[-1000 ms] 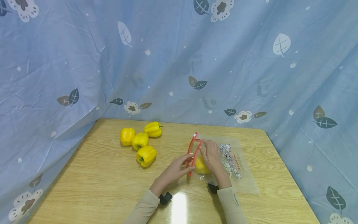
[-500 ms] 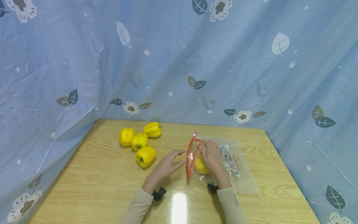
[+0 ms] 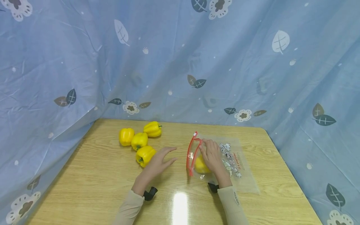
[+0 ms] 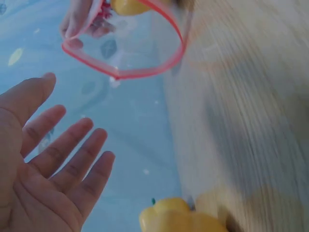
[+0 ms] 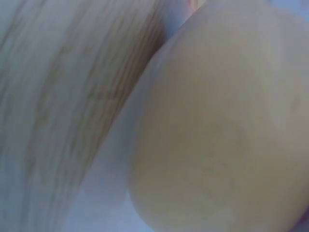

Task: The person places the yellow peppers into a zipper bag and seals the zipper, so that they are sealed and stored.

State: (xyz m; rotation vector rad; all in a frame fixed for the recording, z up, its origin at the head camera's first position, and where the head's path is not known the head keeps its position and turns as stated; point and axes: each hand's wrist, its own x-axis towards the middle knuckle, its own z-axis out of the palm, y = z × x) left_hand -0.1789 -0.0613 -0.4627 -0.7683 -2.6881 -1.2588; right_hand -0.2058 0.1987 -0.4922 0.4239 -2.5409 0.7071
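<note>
A clear zip bag (image 3: 246,179) with a red-edged mouth lies on the table, its mouth held apart and facing left. Inside, near the opening, is one yellow bell pepper (image 3: 201,165), which looms large and blurred through the plastic in the right wrist view. My right hand (image 3: 212,156) pinches the red rim at the upper side. Away from the bag, my left hand (image 3: 156,162) hovers with fingers spread, holding nothing; the left wrist view shows its bare palm (image 4: 43,188). Just beyond it sits the closest loose yellow bell pepper (image 3: 144,155), partly overlapped by the hand.
More yellow bell peppers (image 3: 139,141) cluster on the left of the wooden table (image 3: 92,175). A blue patterned curtain (image 3: 168,62) hangs around its back and sides. Black wrist mounts (image 3: 150,193) sit under the forearms.
My left hand has let go of the bag's red rim and moved left toward the loose peppers. The right hand stays at the rim, and the bag's mouth still stands apart.
</note>
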